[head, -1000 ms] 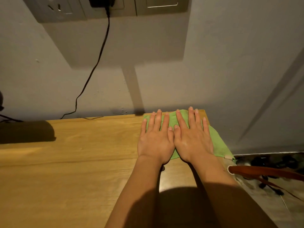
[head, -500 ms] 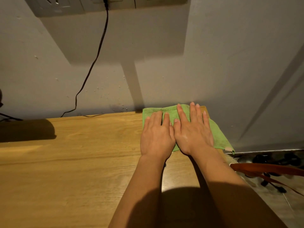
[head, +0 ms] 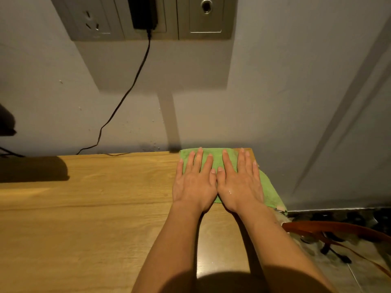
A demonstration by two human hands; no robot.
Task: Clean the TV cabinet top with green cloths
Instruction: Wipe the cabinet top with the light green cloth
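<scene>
While left hand (head: 194, 185), right hand (head: 240, 185) press flat | green cloth (head: 269, 191) covers cabinet top (head: 95, 197) corner

Plain bright green cloth (head: 269, 191); honey-brown, wood-grained cabinet top (head: 95, 208); flat grey wall (head: 275, 92); black cable (head: 127, 92) at 11 o'clock; red-brown strap (head: 338, 226) at 4 o'clock.

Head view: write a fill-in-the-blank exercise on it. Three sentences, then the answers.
1. The left hand and right hand lie flat, side by side, on a ____ cloth.
2. The cloth lies at the far ____ corner of the cabinet top.
3. A ____ cable runs down the wall from the socket panel.

Missing words: green; right; black.
</scene>
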